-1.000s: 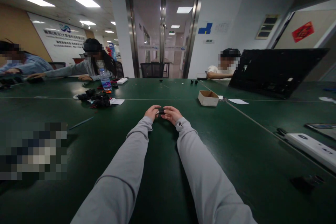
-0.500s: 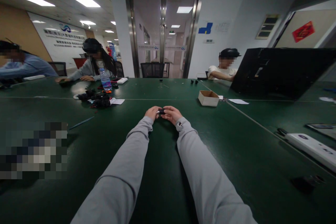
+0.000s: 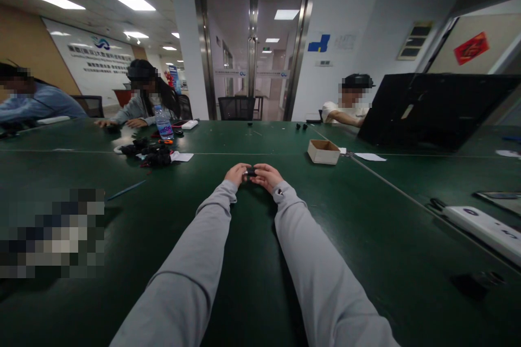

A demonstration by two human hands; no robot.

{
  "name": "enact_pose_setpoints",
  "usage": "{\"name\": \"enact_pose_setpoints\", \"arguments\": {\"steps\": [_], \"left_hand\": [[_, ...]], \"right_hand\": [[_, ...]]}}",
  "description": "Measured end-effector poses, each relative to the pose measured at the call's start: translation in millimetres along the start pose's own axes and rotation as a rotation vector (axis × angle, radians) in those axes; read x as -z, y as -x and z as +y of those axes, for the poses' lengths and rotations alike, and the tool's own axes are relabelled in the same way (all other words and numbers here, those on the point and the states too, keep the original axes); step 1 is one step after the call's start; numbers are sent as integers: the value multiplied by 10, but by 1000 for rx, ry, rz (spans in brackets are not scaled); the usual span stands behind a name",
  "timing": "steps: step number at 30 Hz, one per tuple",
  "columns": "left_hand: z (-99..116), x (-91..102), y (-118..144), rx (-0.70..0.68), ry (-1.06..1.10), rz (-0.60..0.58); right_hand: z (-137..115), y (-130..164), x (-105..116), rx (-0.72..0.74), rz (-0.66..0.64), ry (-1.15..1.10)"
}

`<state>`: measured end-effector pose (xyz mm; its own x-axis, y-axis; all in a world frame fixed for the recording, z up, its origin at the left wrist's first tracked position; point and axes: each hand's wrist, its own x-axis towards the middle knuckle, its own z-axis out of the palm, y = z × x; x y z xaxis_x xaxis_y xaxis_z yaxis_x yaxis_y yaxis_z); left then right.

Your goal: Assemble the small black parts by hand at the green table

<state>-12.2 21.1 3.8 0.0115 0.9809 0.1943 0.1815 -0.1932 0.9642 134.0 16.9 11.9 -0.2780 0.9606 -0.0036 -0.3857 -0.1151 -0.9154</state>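
Both arms, in light grey sleeves, stretch forward over the dark green table (image 3: pixel 228 141). At their ends the hands meet around a small black object (image 3: pixel 251 172) with a light, shiny end towards the left. My left hand (image 3: pixel 236 174) is closed on that shiny end. My right hand (image 3: pixel 266 176) pinches the black end between thumb and fingers. What kind of object it is I cannot make out, as the fingers cover much of it.
Beyond the hands to the right stands a small open box (image 3: pixel 323 153). On the left are a water bottle (image 3: pixel 164 124), a pile of black parts (image 3: pixel 148 153) and a thin blue-grey stick (image 3: pixel 127 190). A white power strip (image 3: pixel 484 230) lies right. Several people sit around the table.
My hands stay almost in the same place with the small black object between them. Across the table at the left, a person's hands have shifted slightly to the right.
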Motion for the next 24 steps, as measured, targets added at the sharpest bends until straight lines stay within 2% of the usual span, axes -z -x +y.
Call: {"name": "enact_pose_setpoints", "arguments": {"steps": [9,16,18,20,22,24], "left_hand": [[50,22,26,-16,44,-43],[158,-24,184,59,185,68],[217,-8,337,68,151,86],[313,82,555,-4,30,72],[455,270,825,-149,-191,24],[625,551,1126,-268,-460,-45]], "right_hand": [[3,-5,7,-11,11,-12],[-11,133,-81,-34,-17,-23],[-63,282,-163,-86,-45,22],[-145,532,-233,-123,-74,123],[-226,879,-237,-96,-122,275],[-269,1265,-144,22,-184,379]]}}
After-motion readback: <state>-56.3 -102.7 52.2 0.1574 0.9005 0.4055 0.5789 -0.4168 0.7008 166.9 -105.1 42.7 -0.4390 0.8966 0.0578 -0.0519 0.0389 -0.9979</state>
